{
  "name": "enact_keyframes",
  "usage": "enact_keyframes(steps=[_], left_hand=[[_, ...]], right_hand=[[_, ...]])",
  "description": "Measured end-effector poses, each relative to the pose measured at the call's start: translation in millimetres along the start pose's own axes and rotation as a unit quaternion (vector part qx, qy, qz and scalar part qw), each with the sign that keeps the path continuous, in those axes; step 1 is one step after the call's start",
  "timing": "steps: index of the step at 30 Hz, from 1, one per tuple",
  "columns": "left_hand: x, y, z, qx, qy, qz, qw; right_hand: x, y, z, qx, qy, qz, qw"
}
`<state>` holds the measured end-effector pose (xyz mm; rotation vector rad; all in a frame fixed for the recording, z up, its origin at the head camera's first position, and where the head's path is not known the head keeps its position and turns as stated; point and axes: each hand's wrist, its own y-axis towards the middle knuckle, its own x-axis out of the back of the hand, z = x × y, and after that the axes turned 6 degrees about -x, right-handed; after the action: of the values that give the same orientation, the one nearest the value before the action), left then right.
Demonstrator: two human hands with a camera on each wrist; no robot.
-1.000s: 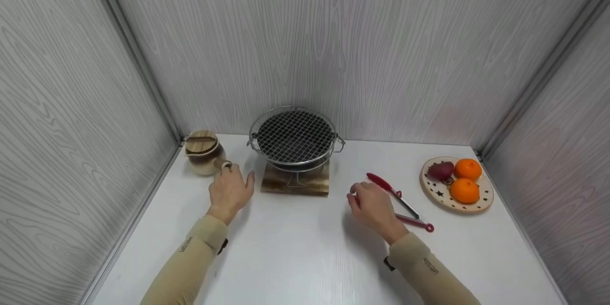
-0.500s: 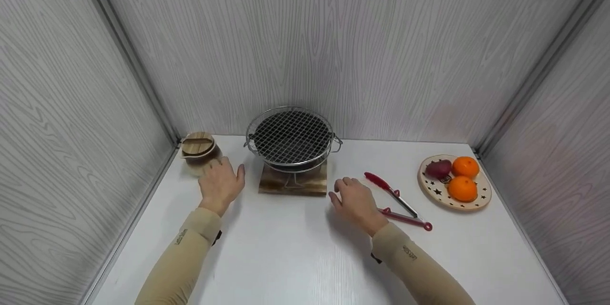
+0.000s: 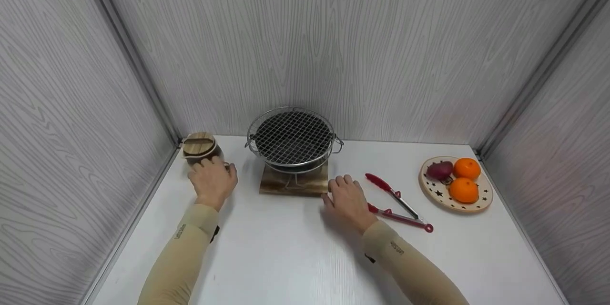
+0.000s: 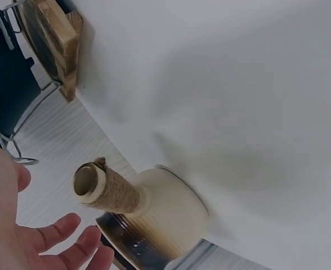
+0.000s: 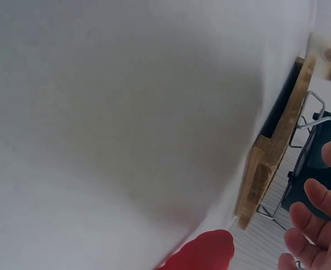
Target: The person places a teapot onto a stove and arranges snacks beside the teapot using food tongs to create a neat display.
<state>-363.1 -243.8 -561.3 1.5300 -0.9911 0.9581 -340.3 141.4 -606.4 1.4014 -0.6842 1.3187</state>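
Observation:
A side-handled clay teapot (image 3: 217, 151) with a flat wooden lid (image 3: 199, 142) stands at the back left. My left hand (image 3: 213, 182) hovers close to its near side, fingers loosely bent. In the left wrist view, a gap separates the fingers (image 4: 64, 230) from the twine-wrapped handle (image 4: 117, 193). Over the table, by the near right corner of a wooden board (image 3: 312, 183), my right hand (image 3: 348, 204) has its fingers loosely curved and holds nothing. Just right of it lie spread red-tipped tongs (image 3: 379, 181); the right wrist view shows one red tip (image 5: 208, 251) below the fingers.
On the wooden board stands a round grill (image 3: 294, 138) with a wire mesh top and side handles. A star-patterned plate (image 3: 484, 194) at the right bears two oranges (image 3: 463, 191) and a dark purple oval item (image 3: 439, 170). Grey wood-grain walls (image 3: 305, 47) enclose the white table (image 3: 286, 243).
My left hand has moved left, from near the teapot handle to the pot's near side. My right hand has moved left, off the tongs and towards the wooden board.

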Motion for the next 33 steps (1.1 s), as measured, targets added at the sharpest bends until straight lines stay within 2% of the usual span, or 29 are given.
enact_keyframes(steps=[7,18,25,33], left_hand=[[-3.9,4.2,8.7,0.028,-0.004,0.018,0.9994],[-15.7,13.1,11.5,0.069,-0.005,0.065,0.9955],[-23.7,18.6,9.5,0.075,0.027,0.069,0.9944],[-26.8,21.1,7.7,0.068,0.026,0.069,0.9950]], right_hand=[[-10,7.1,1,0.004,0.000,0.032,0.9995],[-22,16.4,3,-0.003,-0.002,0.041,0.9992],[-29,18.6,8,-0.014,0.021,0.051,0.9984],[-32,20.9,13,0.000,0.029,0.040,0.9988]])
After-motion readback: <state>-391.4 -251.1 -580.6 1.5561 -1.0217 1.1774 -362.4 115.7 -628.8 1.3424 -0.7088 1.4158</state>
